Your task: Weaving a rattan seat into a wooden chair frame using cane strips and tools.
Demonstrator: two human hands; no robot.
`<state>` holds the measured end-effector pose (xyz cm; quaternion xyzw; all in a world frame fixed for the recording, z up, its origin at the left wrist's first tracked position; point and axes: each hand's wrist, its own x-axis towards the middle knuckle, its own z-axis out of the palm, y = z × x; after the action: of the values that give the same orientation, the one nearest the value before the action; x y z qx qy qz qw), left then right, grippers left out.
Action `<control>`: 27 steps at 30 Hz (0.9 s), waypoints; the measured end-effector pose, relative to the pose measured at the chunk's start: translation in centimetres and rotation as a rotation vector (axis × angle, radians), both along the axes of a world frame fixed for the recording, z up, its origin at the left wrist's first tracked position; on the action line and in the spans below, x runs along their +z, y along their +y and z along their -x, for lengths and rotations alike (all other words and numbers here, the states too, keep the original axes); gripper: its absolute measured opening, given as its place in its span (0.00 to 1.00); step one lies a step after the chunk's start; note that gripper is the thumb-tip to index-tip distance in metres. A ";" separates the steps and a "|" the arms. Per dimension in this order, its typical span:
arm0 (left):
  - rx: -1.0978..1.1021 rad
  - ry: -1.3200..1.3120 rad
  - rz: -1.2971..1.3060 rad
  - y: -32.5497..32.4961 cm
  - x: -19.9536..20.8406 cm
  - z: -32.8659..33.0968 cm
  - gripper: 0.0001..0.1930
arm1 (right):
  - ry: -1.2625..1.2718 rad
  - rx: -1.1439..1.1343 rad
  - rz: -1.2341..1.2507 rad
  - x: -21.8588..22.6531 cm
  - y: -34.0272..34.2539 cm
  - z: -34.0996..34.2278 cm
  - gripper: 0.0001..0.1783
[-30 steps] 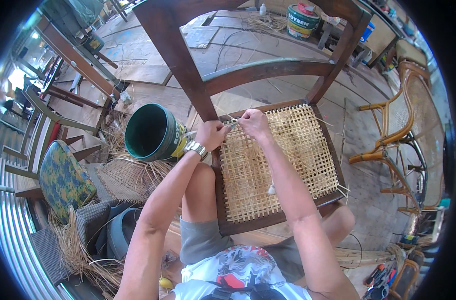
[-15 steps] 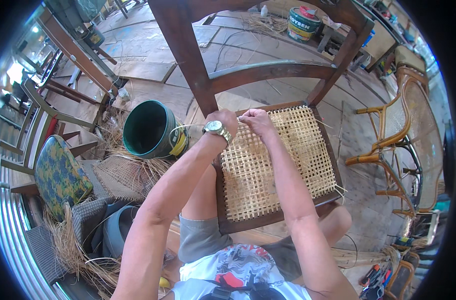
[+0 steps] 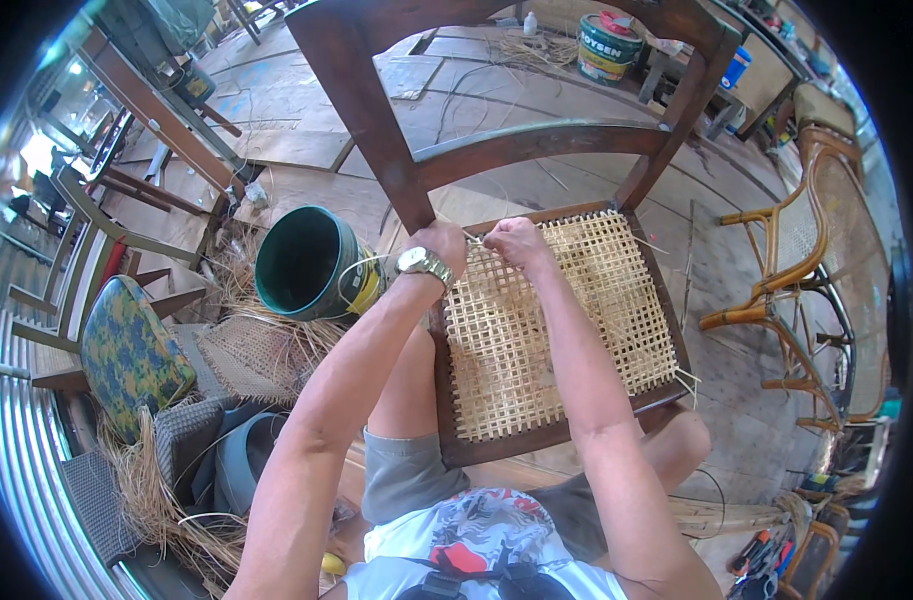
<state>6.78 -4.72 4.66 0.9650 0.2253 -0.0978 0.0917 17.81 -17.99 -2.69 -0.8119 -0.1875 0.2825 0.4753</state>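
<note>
A dark wooden chair (image 3: 417,190) stands before me, its seat (image 3: 507,350) an open weave of pale cane strips. At the far left corner of the seat, my left hand (image 3: 440,248), with a metal-band watch on its wrist, is closed low by the back post. A thin cane strand (image 3: 372,262) curves out from beside it toward the green bucket. My right hand (image 3: 518,243) pinches a cane strand near the far edge of the weave, its fingers bent together. A short length of strand shows between the hands. Loose strand ends stick out at the near right corner.
Left of the chair stands a green bucket (image 3: 307,262). Loose cane fibres (image 3: 177,500) and a camouflage-patterned cushion (image 3: 137,345) lie farther left. A rattan chair (image 3: 797,270) is on the right, with hand tools (image 3: 762,555) at lower right. A paint pail (image 3: 609,48) sits at the back.
My right hand has drawn slightly away from my left, opening a small gap with the strand in it. My left hand has shifted a little left. The whole view has moved slightly.
</note>
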 end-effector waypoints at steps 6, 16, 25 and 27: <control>-0.071 0.056 -0.110 -2.5 1.0 -1.7 0.13 | -0.050 0.005 0.037 -0.5 0.2 -0.5 0.16; -0.011 -0.337 0.250 2.0 -5.5 3.4 0.20 | -0.128 -0.010 0.169 -0.5 0.6 -0.1 0.16; 0.030 -0.344 0.323 2.5 -6.1 3.2 0.19 | -0.233 0.048 0.329 1.0 1.2 0.7 0.14; 0.024 -0.347 0.312 2.4 -5.9 3.4 0.19 | -0.228 0.015 0.291 1.0 1.1 1.4 0.13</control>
<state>3.35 -2.29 -1.23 0.9387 0.1999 0.0372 0.2786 16.41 -16.91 -1.71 -0.8974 -0.2031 0.2164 0.3266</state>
